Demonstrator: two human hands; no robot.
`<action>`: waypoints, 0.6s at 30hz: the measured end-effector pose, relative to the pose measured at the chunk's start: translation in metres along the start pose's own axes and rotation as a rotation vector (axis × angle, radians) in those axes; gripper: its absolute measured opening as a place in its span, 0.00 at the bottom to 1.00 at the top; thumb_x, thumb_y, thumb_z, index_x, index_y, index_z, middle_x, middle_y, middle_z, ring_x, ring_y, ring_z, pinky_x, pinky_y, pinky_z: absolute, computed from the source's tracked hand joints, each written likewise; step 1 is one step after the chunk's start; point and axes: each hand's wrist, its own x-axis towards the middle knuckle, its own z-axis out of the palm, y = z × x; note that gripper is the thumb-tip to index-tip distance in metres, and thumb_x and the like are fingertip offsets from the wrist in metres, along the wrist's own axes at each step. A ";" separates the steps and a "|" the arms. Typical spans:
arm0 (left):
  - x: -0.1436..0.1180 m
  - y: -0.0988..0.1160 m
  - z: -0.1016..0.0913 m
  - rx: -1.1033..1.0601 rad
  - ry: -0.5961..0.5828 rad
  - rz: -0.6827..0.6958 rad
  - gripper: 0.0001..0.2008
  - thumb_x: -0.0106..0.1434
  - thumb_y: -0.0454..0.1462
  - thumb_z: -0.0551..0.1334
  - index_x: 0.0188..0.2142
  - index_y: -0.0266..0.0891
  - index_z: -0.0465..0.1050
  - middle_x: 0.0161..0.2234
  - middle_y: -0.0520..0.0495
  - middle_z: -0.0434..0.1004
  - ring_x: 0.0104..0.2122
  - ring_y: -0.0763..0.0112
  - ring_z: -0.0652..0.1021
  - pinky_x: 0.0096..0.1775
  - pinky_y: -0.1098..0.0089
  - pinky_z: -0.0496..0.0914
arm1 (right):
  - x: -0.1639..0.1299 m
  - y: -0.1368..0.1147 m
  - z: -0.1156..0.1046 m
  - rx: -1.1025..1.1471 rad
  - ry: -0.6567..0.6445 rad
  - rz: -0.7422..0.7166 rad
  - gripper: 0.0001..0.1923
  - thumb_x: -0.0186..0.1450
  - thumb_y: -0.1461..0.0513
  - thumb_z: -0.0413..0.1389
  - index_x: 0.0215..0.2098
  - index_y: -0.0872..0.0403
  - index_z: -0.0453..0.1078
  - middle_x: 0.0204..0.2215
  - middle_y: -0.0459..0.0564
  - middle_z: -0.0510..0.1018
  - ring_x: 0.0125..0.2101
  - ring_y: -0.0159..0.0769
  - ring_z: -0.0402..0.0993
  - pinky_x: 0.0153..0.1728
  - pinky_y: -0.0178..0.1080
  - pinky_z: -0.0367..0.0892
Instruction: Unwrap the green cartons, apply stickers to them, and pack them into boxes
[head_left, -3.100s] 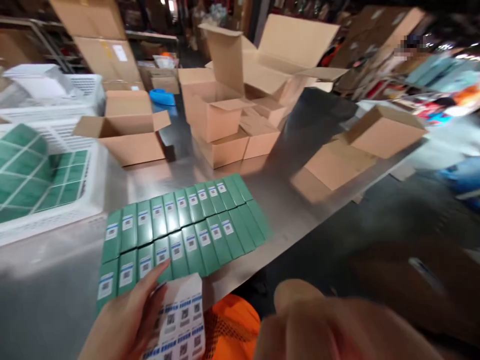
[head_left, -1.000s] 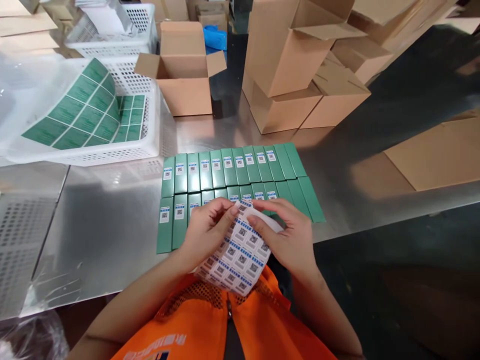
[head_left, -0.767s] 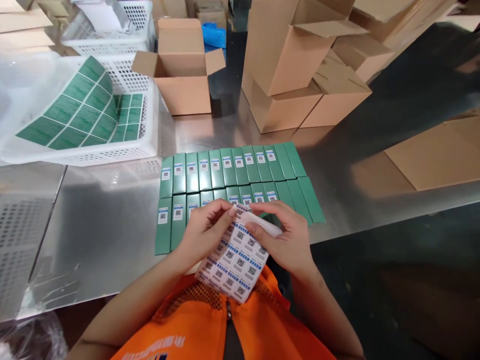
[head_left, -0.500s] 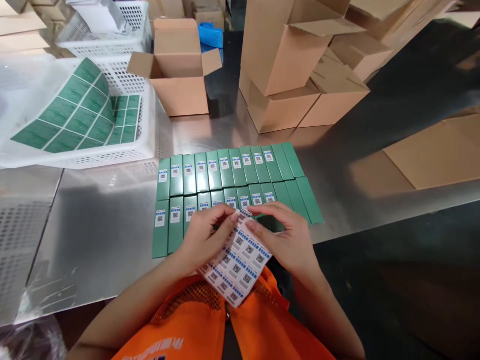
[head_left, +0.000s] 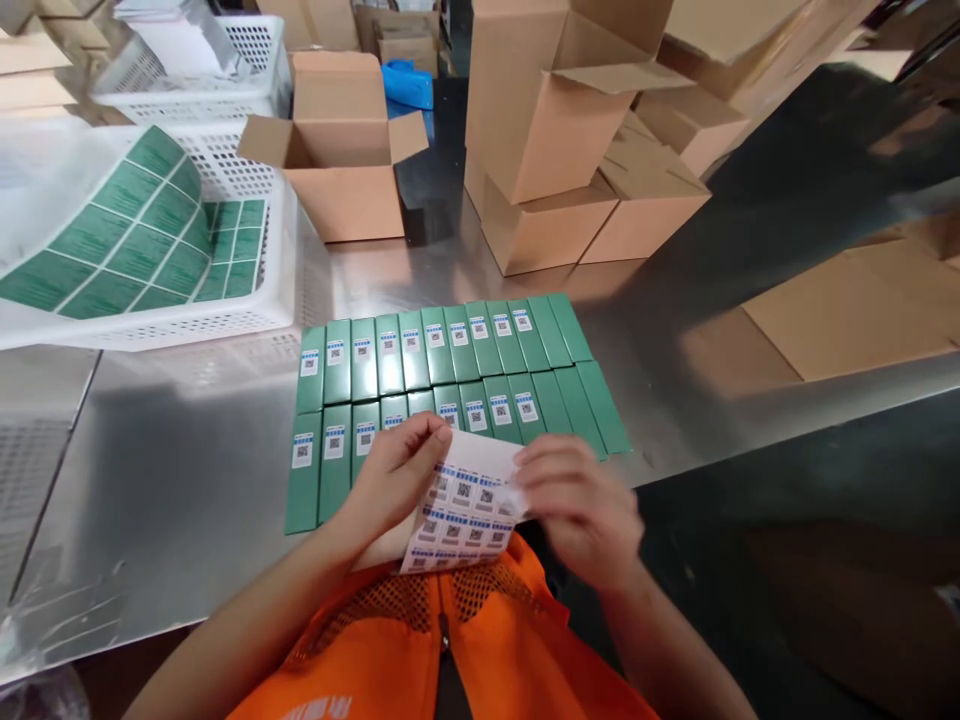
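Observation:
A white sheet of QR-code stickers is held in front of my orange vest, its upper strip bare of labels. My left hand pinches its upper left corner between thumb and fingers. At the right edge, the blurred fingers of my right hand are closed on the sheet. Just beyond lie two rows of narrow green boxes, side by side on the metal table. Most carry a small blue-and-white QR sticker; several at the right end have plain green tops. My hands and the sheet hide part of the near row.
A white basket at left holds green printed sheets. An open carton stands beside it. Stacked cardboard boxes rise at the back, and another carton lies right on the metal table.
The sticker sheet has turned nearly level, showing a blank strip along its top. My right hand has moved from the top corner to the right edge. The whole view has shifted slightly.

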 end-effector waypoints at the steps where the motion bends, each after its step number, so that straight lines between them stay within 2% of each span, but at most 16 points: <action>1: -0.001 -0.003 0.001 0.011 0.011 0.006 0.16 0.64 0.49 0.60 0.29 0.40 0.68 0.22 0.55 0.65 0.23 0.74 0.65 0.25 0.75 0.58 | 0.003 0.007 -0.012 0.008 0.051 0.142 0.07 0.69 0.65 0.56 0.40 0.45 0.73 0.34 0.46 0.81 0.38 0.40 0.78 0.37 0.44 0.74; 3: -0.003 -0.009 0.002 0.037 0.044 0.030 0.16 0.65 0.49 0.59 0.30 0.40 0.68 0.21 0.55 0.65 0.22 0.74 0.65 0.24 0.75 0.58 | 0.013 0.028 -0.038 -0.045 0.046 0.482 0.07 0.68 0.61 0.59 0.44 0.45 0.72 0.32 0.45 0.80 0.33 0.39 0.78 0.33 0.42 0.72; 5: -0.004 -0.014 0.003 0.054 0.080 0.051 0.15 0.66 0.49 0.59 0.30 0.40 0.69 0.21 0.55 0.65 0.22 0.73 0.66 0.24 0.75 0.58 | 0.026 0.053 -0.059 0.001 -0.147 0.740 0.25 0.63 0.57 0.63 0.56 0.45 0.63 0.27 0.42 0.78 0.28 0.38 0.76 0.30 0.40 0.70; 7: -0.004 -0.017 0.003 0.046 0.097 0.050 0.15 0.66 0.49 0.59 0.31 0.41 0.69 0.21 0.55 0.66 0.22 0.73 0.66 0.24 0.75 0.59 | 0.038 0.074 -0.071 0.078 -0.244 0.902 0.35 0.57 0.55 0.66 0.58 0.48 0.55 0.24 0.40 0.77 0.26 0.38 0.75 0.29 0.39 0.70; 8: -0.004 -0.018 0.002 0.043 0.103 0.047 0.16 0.66 0.50 0.58 0.31 0.41 0.69 0.21 0.55 0.67 0.22 0.73 0.67 0.24 0.75 0.59 | 0.043 0.081 -0.073 0.096 -0.271 0.958 0.37 0.55 0.55 0.67 0.55 0.49 0.53 0.23 0.40 0.77 0.26 0.38 0.74 0.30 0.39 0.70; 12: -0.004 -0.020 -0.001 0.061 0.125 0.054 0.16 0.67 0.50 0.57 0.31 0.41 0.69 0.21 0.54 0.67 0.22 0.72 0.67 0.23 0.75 0.58 | 0.051 0.093 -0.067 0.065 -0.358 1.039 0.35 0.52 0.55 0.67 0.49 0.49 0.51 0.23 0.41 0.77 0.25 0.37 0.73 0.28 0.38 0.66; 15: -0.004 -0.022 -0.002 0.035 0.123 0.056 0.16 0.67 0.50 0.57 0.31 0.41 0.68 0.21 0.54 0.67 0.22 0.72 0.67 0.24 0.75 0.59 | 0.049 0.091 -0.061 0.010 -0.390 1.037 0.33 0.53 0.55 0.66 0.48 0.48 0.52 0.24 0.41 0.78 0.25 0.38 0.73 0.27 0.37 0.64; 18: -0.004 -0.024 -0.002 0.000 0.113 0.050 0.16 0.67 0.50 0.58 0.32 0.41 0.69 0.21 0.55 0.67 0.22 0.73 0.67 0.24 0.75 0.59 | 0.054 0.090 -0.058 -0.136 -0.421 1.023 0.32 0.54 0.55 0.65 0.49 0.48 0.53 0.25 0.42 0.78 0.28 0.41 0.75 0.27 0.38 0.64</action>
